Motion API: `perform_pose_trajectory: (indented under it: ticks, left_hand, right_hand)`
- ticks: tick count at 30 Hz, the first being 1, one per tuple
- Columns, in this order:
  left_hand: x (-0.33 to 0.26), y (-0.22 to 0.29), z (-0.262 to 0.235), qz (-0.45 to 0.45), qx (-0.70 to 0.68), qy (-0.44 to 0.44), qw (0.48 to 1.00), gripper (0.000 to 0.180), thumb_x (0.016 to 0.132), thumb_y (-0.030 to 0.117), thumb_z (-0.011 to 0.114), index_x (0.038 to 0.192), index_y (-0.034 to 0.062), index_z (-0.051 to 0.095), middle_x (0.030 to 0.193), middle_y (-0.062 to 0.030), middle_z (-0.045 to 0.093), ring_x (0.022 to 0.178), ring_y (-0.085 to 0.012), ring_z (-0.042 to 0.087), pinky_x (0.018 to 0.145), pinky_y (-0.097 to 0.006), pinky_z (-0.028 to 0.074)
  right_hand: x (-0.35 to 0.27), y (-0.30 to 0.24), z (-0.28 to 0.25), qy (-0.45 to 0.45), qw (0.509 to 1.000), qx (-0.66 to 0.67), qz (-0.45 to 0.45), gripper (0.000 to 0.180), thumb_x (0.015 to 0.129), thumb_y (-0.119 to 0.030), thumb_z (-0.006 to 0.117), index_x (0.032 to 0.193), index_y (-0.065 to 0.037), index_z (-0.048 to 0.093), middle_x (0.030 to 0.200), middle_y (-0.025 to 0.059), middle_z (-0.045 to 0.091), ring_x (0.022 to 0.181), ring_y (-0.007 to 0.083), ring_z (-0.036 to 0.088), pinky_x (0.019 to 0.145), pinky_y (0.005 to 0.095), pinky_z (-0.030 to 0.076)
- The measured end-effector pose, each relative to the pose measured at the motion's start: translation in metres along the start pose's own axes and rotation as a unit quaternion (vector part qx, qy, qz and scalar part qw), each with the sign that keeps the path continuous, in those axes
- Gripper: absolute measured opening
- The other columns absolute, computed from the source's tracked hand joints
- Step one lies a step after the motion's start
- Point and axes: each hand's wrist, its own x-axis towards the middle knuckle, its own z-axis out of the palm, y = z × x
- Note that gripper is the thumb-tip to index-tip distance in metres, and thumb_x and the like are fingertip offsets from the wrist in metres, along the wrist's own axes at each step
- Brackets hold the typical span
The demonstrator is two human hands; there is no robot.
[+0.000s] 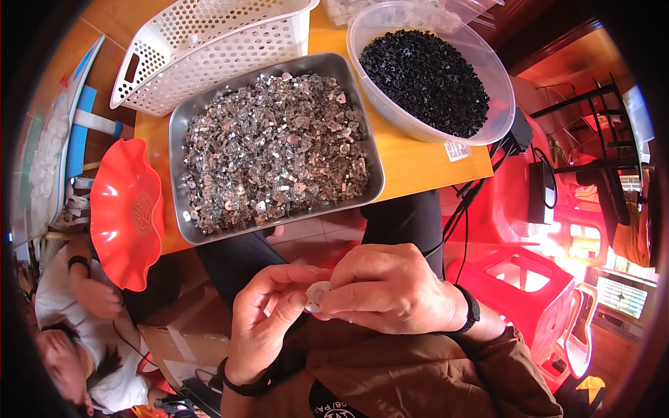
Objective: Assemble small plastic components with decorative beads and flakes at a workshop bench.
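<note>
Above my lap, my left hand (266, 313) pinches a small round white piece (318, 296) between thumb and fingers. My right hand (390, 289) is closed on the same piece from the other side, its fingertips partly covering it. Something red shows behind and beneath the fingers, too hidden to name. Just beyond the hands, a grey metal tray (373, 160) is heaped with small shiny metal parts (279, 153). To its right stands a clear plastic tub (505, 115) holding many tiny black pieces (425, 80).
A white perforated basket (216, 56) stands behind the tray on the wooden table (418, 171). At the left edge sits a red wavy-rimmed dish (127, 216). Another person (97, 299) is at the lower left, near a cardboard box (185, 327). Black cables (463, 209) and red stools (529, 292) are at right.
</note>
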Motion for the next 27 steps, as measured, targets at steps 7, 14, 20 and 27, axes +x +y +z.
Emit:
perform_pose_trajectory:
  ticks: [7,14,20,27]
  left_hand:
    - [0.0013,-0.0015,-0.0031,0.000,-0.006,0.014,1.000,0.025,0.091,0.010,0.056,0.110,-0.0066,0.051,0.112,-0.0193,0.058,0.096,-0.0214,0.061,0.076,-0.034,0.055]
    - [0.0017,-0.0006,0.0001,0.004,-0.019,0.011,1.000,0.025,0.091,0.011,0.056,0.109,-0.0064,0.052,0.113,-0.0200,0.057,0.095,-0.0222,0.061,0.076,-0.034,0.055]
    - [0.0019,0.0002,-0.0021,-0.014,-0.035,0.010,0.999,0.025,0.092,0.012,0.054,0.108,-0.0066,0.051,0.113,-0.0215,0.057,0.095,-0.0237,0.062,0.074,-0.034,0.056]
    - [0.0014,-0.0017,-0.0015,-0.004,-0.018,0.009,1.000,0.028,0.088,0.005,0.059,0.111,-0.0083,0.051,0.117,-0.0231,0.055,0.100,-0.0240,0.060,0.079,-0.035,0.055]
  right_hand:
    - [0.0010,-0.0044,0.0026,0.014,0.999,-0.047,0.000,0.023,0.072,-0.009,0.070,0.093,-0.006,0.065,0.076,0.0022,0.056,0.066,0.0191,0.060,0.052,0.0307,0.050]
    - [-0.0027,-0.0006,0.0033,0.021,0.998,-0.062,-0.019,0.031,0.066,-0.005,0.075,0.096,-0.008,0.067,0.080,0.0011,0.056,0.065,0.0173,0.061,0.053,0.0285,0.051]
    - [-0.0012,0.0018,-0.0034,0.028,0.978,-0.176,-0.111,0.035,0.067,-0.010,0.075,0.100,-0.011,0.067,0.076,-0.0020,0.051,0.054,0.0101,0.051,0.041,0.0230,0.043]
    - [-0.0051,0.0040,-0.0008,0.020,0.957,-0.250,-0.146,0.038,0.067,-0.017,0.075,0.104,-0.011,0.065,0.076,-0.0036,0.050,0.053,0.0070,0.047,0.040,0.0202,0.040]
